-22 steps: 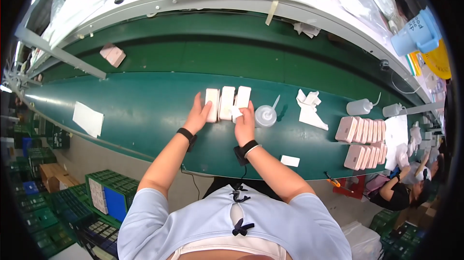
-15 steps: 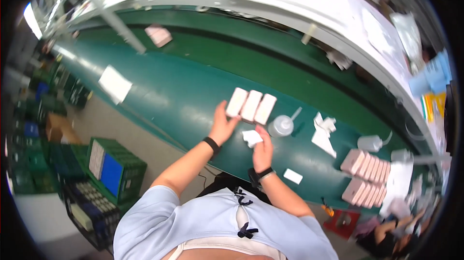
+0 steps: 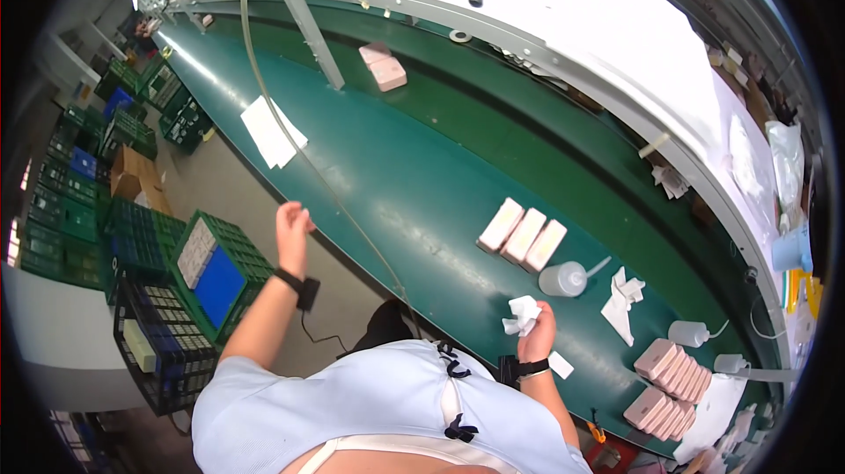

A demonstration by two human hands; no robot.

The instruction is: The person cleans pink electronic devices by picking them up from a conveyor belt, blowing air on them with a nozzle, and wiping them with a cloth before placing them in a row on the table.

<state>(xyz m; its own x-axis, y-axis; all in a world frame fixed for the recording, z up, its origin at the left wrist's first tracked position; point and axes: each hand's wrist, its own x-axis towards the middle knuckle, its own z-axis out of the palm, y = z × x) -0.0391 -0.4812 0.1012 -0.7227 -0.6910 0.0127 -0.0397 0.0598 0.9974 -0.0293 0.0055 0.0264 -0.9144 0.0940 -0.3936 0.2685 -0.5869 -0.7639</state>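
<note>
My left hand [image 3: 293, 226] is raised off the left edge of the bench, over the floor, its fingers loosely bent and apart with nothing in them. A white crumpled wiping cloth [image 3: 520, 316] sits in the grasp of my right hand [image 3: 540, 331], which is above the bench's near edge. Beyond that hand, three pale pink box-shaped pieces [image 3: 525, 235] stand in a row, touching neither hand. Just right of them is a translucent squeeze bottle [image 3: 563, 279] with a bent spout. A small white card [image 3: 560, 365] lies beside my right wrist.
Pink pieces [image 3: 666, 368] are stacked in two rows at the right, near another squeeze bottle [image 3: 688, 333]. White paper [image 3: 274, 132] lies at the bench's left. A thin hose [image 3: 321, 176] hangs across the view. Green crates [image 3: 255, 249] stand on the floor at left.
My left hand has left the three pink pieces and swung left, off the bench. My right hand still holds the cloth. The whole view has shifted leftward.
</note>
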